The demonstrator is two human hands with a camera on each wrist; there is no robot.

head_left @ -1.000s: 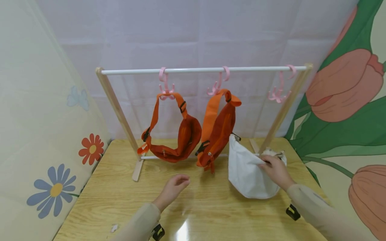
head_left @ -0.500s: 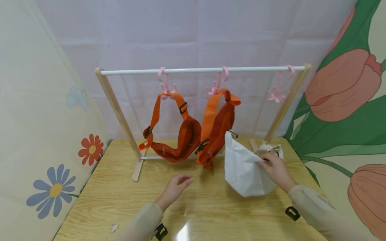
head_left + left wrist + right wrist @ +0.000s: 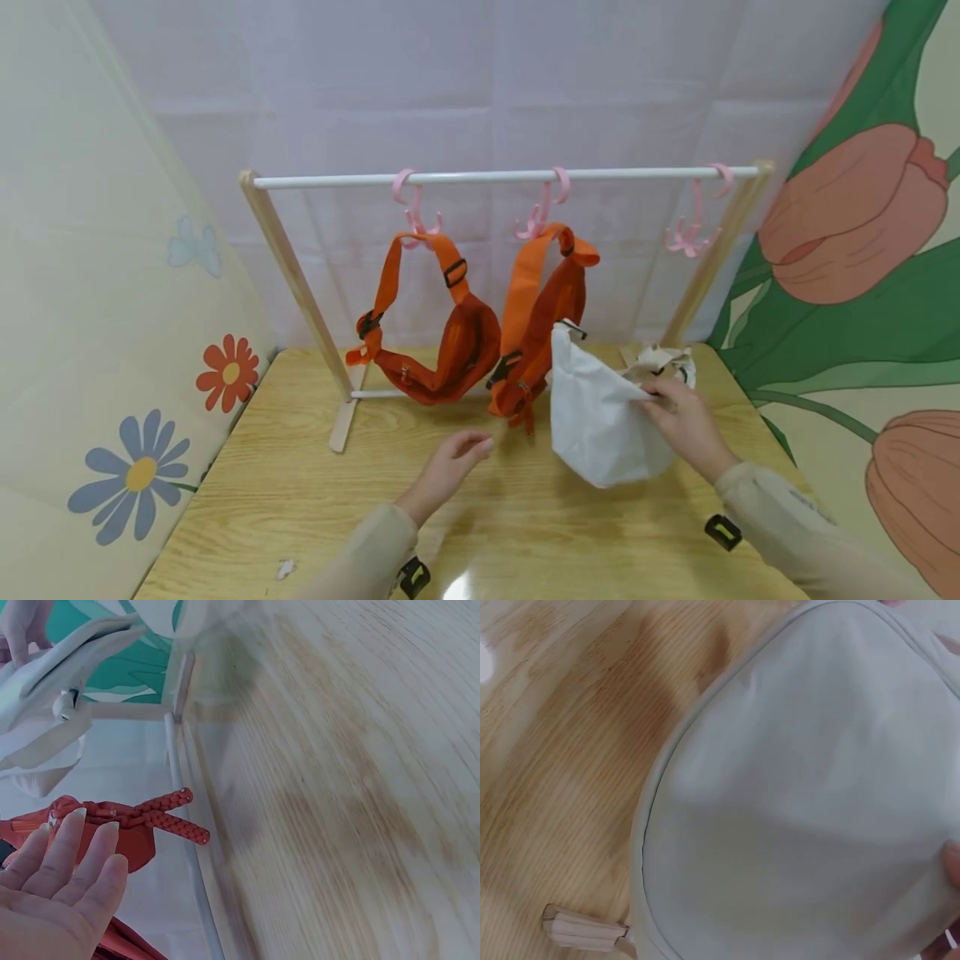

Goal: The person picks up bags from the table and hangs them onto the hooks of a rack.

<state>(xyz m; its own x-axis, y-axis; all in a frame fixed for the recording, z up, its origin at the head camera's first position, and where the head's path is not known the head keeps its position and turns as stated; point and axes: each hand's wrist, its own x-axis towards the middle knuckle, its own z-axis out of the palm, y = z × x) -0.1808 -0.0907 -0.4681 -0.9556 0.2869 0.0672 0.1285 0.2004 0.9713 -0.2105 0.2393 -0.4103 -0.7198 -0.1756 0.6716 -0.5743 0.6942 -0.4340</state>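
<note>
A white waist bag (image 3: 600, 425) hangs above the table at the right, tilted, with a dark buckle at its upper left corner. My right hand (image 3: 682, 421) pinches its top edge, thumb on the near side. The bag's broad panel (image 3: 780, 795) fills most of the right wrist view. My left hand (image 3: 446, 471) is held over the table left of the bag, holding nothing. In the left wrist view its fingers (image 3: 64, 862) are extended near the braided zipper pull (image 3: 161, 810) of an orange bag. A bunched beige strap (image 3: 663, 360) lies behind my right hand.
A rack with a white rail (image 3: 480, 176) and wooden posts stands at the back. Orange waist bags hang from its left hook (image 3: 420, 225) and middle hook (image 3: 534, 221). The right pink hook (image 3: 690, 237) bears no bag. A white scrap (image 3: 285, 569) lies front left.
My right hand and the white bag have shifted: the bag has moved left and slightly up, now overlapping the middle orange bag's edge. My left hand has drifted a little right.
</note>
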